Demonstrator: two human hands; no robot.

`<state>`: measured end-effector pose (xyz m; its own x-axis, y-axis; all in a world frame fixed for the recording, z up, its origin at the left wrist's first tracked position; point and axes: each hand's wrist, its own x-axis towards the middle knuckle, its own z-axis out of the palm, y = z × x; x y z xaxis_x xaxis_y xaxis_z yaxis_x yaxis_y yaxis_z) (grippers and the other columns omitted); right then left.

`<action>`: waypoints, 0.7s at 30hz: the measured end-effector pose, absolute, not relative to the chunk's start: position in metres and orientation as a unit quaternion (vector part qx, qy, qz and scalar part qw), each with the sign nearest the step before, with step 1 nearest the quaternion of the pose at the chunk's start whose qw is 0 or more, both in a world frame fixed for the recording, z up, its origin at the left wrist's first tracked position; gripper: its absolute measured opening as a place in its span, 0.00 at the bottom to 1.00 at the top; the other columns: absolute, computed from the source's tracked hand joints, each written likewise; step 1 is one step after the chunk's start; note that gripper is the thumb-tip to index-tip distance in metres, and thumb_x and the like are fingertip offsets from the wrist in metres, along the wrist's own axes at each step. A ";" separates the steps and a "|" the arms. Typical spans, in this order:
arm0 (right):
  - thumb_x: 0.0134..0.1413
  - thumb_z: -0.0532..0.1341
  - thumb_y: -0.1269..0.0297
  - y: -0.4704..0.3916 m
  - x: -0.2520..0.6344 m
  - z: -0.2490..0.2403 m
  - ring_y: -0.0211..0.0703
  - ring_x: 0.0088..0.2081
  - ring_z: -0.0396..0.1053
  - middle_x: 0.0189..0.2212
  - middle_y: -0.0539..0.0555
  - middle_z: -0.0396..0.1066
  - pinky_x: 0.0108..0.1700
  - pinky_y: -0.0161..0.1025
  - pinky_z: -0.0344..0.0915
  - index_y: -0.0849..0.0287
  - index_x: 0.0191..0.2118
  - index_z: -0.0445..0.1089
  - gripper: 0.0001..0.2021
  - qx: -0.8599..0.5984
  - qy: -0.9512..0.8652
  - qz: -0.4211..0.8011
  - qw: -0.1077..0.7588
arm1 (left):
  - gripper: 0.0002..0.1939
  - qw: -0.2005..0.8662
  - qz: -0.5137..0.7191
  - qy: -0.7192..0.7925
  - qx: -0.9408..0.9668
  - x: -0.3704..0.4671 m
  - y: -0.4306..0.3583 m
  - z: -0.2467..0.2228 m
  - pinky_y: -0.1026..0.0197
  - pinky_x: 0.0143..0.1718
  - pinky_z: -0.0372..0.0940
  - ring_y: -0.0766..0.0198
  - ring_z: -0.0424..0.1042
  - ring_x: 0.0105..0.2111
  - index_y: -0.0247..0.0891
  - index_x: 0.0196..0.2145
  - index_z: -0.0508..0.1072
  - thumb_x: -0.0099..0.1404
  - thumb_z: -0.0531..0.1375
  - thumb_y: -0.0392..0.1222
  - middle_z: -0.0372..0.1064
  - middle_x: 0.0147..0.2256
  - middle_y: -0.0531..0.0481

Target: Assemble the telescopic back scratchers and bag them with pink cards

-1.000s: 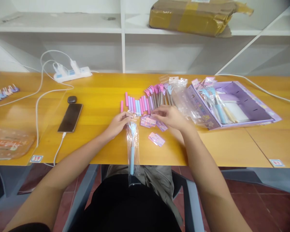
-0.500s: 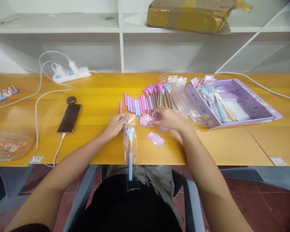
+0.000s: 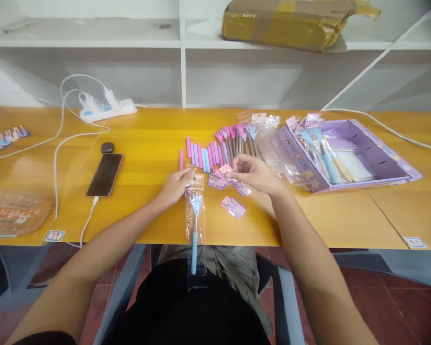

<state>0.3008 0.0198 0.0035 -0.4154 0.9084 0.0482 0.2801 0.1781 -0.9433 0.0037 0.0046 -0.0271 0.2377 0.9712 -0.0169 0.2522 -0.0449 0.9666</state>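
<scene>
My left hand (image 3: 175, 188) pinches the top of a clear plastic bag (image 3: 201, 225), which hangs over the table's front edge. Inside it is a light blue back scratcher (image 3: 194, 249) with a hand-shaped head. My right hand (image 3: 255, 173) grips a small pink printed card (image 3: 225, 169) between thumb and fingers, just above a pile of similar cards (image 3: 217, 182). Nearer me lie more cards (image 3: 233, 207). Behind my hands are pink, purple and blue handle tubes (image 3: 204, 155) in a row, beside several metal scratcher rods with hand-shaped heads (image 3: 237, 134).
Empty clear bags (image 3: 269, 139) lie by a purple box (image 3: 377, 148) holding bagged scratchers. At left are a phone (image 3: 105, 175) on its cable, a black earbud case (image 3: 107, 147) and a power strip (image 3: 109, 111). A taped carton (image 3: 280, 24) sits on the shelf.
My right hand has lifted a card slightly off the pile, so more of the card shows. My left hand still holds the bagged scratcher, and the view has shifted a little.
</scene>
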 end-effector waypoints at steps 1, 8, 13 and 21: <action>0.54 0.78 0.45 0.017 0.294 0.003 0.36 0.28 0.61 0.27 0.45 0.64 0.31 0.37 0.59 0.54 0.34 0.64 0.25 -0.406 -0.679 0.493 0.361 | 0.26 0.476 0.369 0.487 0.632 0.004 0.005 -0.029 0.60 0.38 0.63 0.60 0.69 0.34 0.39 0.34 0.74 0.73 0.60 0.66 0.71 0.32 0.51; 0.58 0.77 0.47 0.008 0.243 -0.014 0.39 0.33 0.62 0.32 0.47 0.66 0.36 0.40 0.62 0.53 0.33 0.59 0.26 -0.374 -0.675 0.416 0.481 | 0.25 0.510 0.355 0.423 0.660 0.010 0.003 -0.034 0.58 0.45 0.65 0.58 0.74 0.40 0.37 0.39 0.77 0.75 0.59 0.63 0.76 0.39 0.48; 0.57 0.77 0.45 0.013 0.240 -0.025 0.41 0.34 0.65 0.33 0.49 0.69 0.36 0.40 0.64 0.52 0.34 0.60 0.26 -0.391 -0.669 0.377 0.507 | 0.22 0.558 0.352 0.382 0.648 0.011 0.003 -0.031 0.56 0.48 0.70 0.58 0.78 0.41 0.36 0.41 0.79 0.73 0.64 0.60 0.79 0.41 0.45; 0.55 0.79 0.46 0.014 0.244 -0.032 0.39 0.29 0.66 0.30 0.46 0.70 0.31 0.39 0.65 0.52 0.40 0.66 0.24 -0.389 -0.658 0.423 0.487 | 0.18 0.597 0.328 0.387 0.621 0.008 0.006 -0.042 0.59 0.38 0.73 0.62 0.79 0.32 0.34 0.43 0.79 0.70 0.70 0.54 0.81 0.36 0.44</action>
<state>0.2445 0.0139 -0.0323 -0.2224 0.9240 0.3110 0.1004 0.3390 -0.9354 0.0084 0.0055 -0.0418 0.4855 0.8726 -0.0538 0.0883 0.0123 0.9960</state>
